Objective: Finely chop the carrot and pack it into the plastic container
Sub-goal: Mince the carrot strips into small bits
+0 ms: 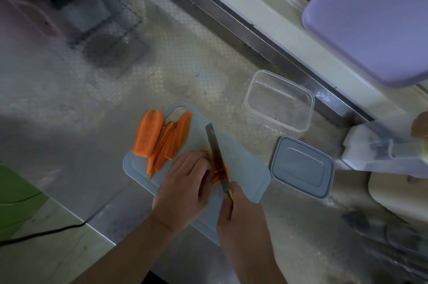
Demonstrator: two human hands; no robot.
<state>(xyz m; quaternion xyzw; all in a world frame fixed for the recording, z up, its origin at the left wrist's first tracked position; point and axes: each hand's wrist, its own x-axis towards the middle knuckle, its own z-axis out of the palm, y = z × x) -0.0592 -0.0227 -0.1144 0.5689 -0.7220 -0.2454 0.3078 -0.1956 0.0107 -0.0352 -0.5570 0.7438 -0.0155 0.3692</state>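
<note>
A grey cutting board (245, 167) lies on the steel counter. On its far left end sit a thick carrot piece (148, 133) and several long carrot slices (172, 142). My left hand (183, 186) presses down on a small stack of carrot slices (218, 173) in the board's middle, fingers curled over them. My right hand (240, 209) grips the handle of a knife (216, 151), whose blade lies against those slices. The clear plastic container (278, 100) stands without contents beyond the board to the right. Its grey lid (302, 166) lies beside the board.
A purple tray (370, 19) leans at the upper right by the window ledge. A white appliance (382, 151) and a cream object (398, 193) stand at the right. A green item (16, 200) and a black cable (46, 232) are at the left. A dark drain (111, 49) shows in the counter.
</note>
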